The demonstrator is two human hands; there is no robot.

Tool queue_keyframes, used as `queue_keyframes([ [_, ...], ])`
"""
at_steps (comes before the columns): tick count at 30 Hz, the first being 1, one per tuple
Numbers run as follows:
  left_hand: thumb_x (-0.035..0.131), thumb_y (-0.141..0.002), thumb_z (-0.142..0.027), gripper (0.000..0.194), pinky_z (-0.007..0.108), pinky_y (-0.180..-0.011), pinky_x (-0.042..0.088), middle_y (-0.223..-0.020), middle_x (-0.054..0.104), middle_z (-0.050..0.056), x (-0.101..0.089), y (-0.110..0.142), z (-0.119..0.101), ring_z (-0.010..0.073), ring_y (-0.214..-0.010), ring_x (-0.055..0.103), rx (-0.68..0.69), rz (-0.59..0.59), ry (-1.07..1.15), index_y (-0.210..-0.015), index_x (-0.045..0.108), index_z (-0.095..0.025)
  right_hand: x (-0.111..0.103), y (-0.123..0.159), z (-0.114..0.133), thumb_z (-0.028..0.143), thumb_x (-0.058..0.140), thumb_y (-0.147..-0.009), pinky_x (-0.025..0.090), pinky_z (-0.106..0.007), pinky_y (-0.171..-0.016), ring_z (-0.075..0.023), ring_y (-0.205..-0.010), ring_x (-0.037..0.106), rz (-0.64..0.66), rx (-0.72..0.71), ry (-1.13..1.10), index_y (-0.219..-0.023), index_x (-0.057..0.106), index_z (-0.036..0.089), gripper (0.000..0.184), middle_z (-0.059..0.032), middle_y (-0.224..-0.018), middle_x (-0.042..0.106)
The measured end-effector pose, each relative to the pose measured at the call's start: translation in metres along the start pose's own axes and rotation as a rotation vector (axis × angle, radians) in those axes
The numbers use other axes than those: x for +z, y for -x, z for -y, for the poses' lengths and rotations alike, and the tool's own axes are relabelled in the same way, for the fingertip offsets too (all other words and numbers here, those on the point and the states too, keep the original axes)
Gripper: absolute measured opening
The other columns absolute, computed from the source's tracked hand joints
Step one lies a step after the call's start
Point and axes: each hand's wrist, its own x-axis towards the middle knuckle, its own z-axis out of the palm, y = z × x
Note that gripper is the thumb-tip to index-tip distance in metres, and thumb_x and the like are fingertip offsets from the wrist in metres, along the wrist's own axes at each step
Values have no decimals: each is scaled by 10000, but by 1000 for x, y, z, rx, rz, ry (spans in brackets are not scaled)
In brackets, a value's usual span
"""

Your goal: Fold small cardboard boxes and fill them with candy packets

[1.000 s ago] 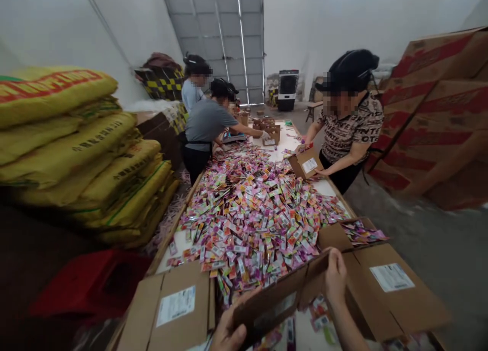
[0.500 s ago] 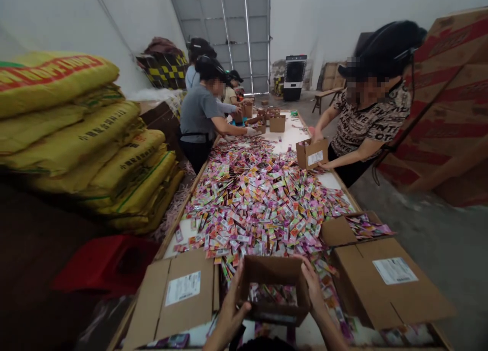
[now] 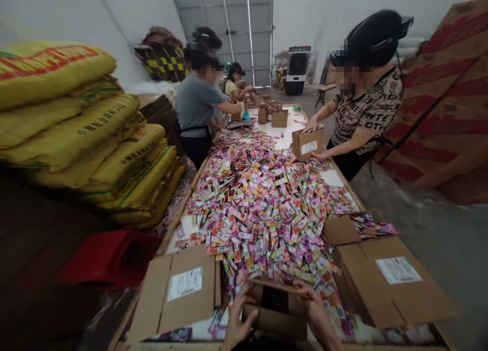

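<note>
A small open cardboard box (image 3: 280,324) is between my hands at the near edge of the table. My left hand (image 3: 239,318) grips its left side, the thumb over the near wall. My right hand (image 3: 314,310) holds the right side, fingers at the far top edge. The inside of the box is dark, and I cannot make out its contents. Just beyond it spreads a heap of small colourful packets (image 3: 263,209), mostly pink and purple.
Flattened labelled cartons (image 3: 186,285) lie left, more cartons (image 3: 396,280) right. A box of packets (image 3: 371,224) stands behind the right stack. Across the table a person (image 3: 366,102) holds a box (image 3: 308,141). Other people work at the far left. Yellow sacks (image 3: 76,132) rise at left.
My hands have brought the box closer to me and tilted it, so the packets inside no longer show. Across the table, the person's box has shifted slightly left and up in view.
</note>
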Motion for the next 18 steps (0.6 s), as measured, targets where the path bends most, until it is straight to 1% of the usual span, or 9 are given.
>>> queue_keyframes([
  [2,595,-800,-648,582,514,-1036,540,-1247,680,181,4,-1,2,365,-1217,641,-37,-175,52,-1188,696,-227,0,3,-7,333,687,-492,430,-484,-1060,-361,-1161,593,43,21,20,-427,567,209,184,-129,-1041,727],
  [3,601,-813,-617,612,506,-1029,547,-1305,643,178,4,-2,1,353,-1222,635,-33,-202,62,-1286,641,-231,-1,4,-11,337,669,-504,427,-491,-1060,-359,-1156,595,67,4,52,-400,552,210,201,-136,-1029,726],
  [5,611,-838,-562,578,499,-1076,515,-1431,554,152,-2,-4,-4,344,-1299,582,2,-129,30,-1342,617,-279,-7,4,-16,362,653,-533,392,-521,-1085,-367,-1177,586,99,-61,141,-395,582,217,213,-150,-1036,724],
  [8,593,-851,-590,484,522,-1147,437,-1476,517,136,-13,-11,-13,361,-1378,512,27,68,-4,-1221,723,-305,-21,1,-12,392,658,-573,345,-563,-1118,-391,-1238,565,194,-99,257,-483,692,238,182,-148,-1102,720],
  [10,563,-844,-656,542,526,-1163,409,-1483,500,171,-17,-15,-17,371,-1414,469,-32,96,37,-1162,752,-260,-29,0,-8,407,680,-592,361,-565,-1118,-396,-1286,546,285,-102,298,-647,778,258,187,-136,-1141,718],
  [12,559,-816,-714,611,523,-1180,379,-1480,497,193,-17,-20,-19,376,-1428,448,-110,108,70,-1121,753,-221,-32,2,-10,436,709,-623,392,-559,-1106,-389,-1327,524,324,-108,315,-923,811,275,356,-132,-1230,692],
  [13,555,-802,-738,650,521,-1189,364,-1472,508,192,-16,-23,-20,373,-1428,448,-136,122,89,-1147,733,-217,-31,3,-16,465,713,-648,407,-550,-1099,-385,-1348,509,288,-134,315,-1056,787,269,459,-142,-1294,660],
  [15,540,-767,-797,786,519,-1207,331,-1472,520,186,-13,-27,-19,364,-1429,449,-164,170,141,-1301,631,-228,-24,7,-33,523,705,-685,429,-522,-1092,-383,-1377,479,128,-216,315,-1246,696,222,637,-187,-1400,577],
  [18,502,-701,-885,1026,516,-1236,261,-1521,472,194,-9,-33,-16,367,-1488,358,-179,232,210,-1490,413,-236,-12,9,-65,610,631,-740,460,-486,-1069,-386,-1327,522,-97,-307,330,-1291,612,172,704,-230,-1357,573],
])
